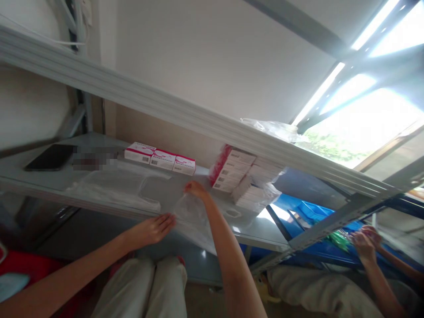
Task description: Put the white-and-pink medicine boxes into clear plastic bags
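A clear plastic bag [194, 210] hangs between my hands over the front of the grey shelf [165, 183]. My right hand [197, 189] is closed in a pinch on its upper edge. My left hand [158, 228] has its fingers pressed together at the bag's left edge, just in front of the shelf lip. Behind them, three white and pink boxes [160, 159] stand in a row. Right of my right hand, several more such boxes [232, 170] are stacked in clear wrapping. Another clear plastic bag [115, 187] lies flat on the shelf's left part.
A dark phone-like slab [51, 157] lies at the shelf's left end. An upper shelf beam [165, 106] crosses above my hands, with clear plastic [274, 129] on it. At right, a co-worker's hands [366, 243] are near blue bins [311, 212]. A red object [29, 265] is at lower left.
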A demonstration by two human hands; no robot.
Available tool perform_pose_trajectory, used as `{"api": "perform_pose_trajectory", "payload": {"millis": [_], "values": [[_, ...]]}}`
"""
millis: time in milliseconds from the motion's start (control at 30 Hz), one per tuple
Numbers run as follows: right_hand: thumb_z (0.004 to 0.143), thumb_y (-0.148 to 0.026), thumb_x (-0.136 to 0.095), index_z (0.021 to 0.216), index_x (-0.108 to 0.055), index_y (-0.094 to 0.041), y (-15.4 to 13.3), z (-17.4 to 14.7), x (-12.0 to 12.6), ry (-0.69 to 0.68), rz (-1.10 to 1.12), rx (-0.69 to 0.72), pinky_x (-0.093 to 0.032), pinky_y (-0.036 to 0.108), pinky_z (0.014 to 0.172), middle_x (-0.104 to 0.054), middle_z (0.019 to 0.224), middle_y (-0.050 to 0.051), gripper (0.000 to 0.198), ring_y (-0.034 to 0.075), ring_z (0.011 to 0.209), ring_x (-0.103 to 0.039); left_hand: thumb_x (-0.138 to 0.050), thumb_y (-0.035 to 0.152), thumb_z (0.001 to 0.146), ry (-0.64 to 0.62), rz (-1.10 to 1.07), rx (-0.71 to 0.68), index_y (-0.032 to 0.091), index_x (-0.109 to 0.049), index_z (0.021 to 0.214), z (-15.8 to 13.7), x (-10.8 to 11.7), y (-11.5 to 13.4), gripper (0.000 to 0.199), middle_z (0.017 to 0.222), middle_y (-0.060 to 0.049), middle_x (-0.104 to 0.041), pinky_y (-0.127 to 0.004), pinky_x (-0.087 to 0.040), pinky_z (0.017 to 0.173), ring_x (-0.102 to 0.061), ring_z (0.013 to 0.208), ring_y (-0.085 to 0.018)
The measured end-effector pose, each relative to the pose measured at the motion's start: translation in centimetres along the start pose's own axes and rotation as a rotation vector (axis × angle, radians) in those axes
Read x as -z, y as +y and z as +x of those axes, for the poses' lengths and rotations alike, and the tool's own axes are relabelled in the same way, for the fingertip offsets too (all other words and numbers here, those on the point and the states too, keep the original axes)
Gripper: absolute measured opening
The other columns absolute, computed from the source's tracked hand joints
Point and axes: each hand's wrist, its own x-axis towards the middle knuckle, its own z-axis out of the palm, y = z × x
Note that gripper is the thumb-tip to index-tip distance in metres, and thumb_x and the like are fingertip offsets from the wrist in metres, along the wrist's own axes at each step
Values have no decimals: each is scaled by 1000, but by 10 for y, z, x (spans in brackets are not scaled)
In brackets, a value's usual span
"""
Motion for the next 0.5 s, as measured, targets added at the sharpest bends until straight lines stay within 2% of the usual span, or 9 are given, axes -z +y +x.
{"api": "perform_pose_trajectory", "payload": {"millis": [133,300,400,500], "values": [[85,-26,-59,92,-70,-19,4,0,1,100,66,14,-48,26,73,-72,94,6,15,17,84,-65,-45,4,88,34,5,-33,7,-57,124,-4,12,3,38,122,-16,-64,-35,-48,94,-59,114,-24],[90,-28,-49,99,-67,-13,6,-4,-1,170,156,33,-46,22,64,-72,86,9,25,14,68,-63,-42,7,91,90,17,-53,7,-57,125,-8,30,0,37,121,-14,-65,-33,-47,96,-59,113,-22],[94,-33,-40,104,-65,-11,5,-10,-1,202,116,36,-44,21,62,-71,88,9,34,12,65,-62,-41,7,91,96,42,-49,8,-60,122,-10,32,-2,35,117,-13,-67,-34,-47,95,-61,108,-21],[97,-39,-33,95,-69,-14,2,-18,2,200,33,41,-43,20,62,-71,84,6,44,11,64,-61,-42,7,91,74,59,-43,8,-60,121,-14,27,-1,35,114,-14,-68,-36,-48,95,-63,105,-22]]}}
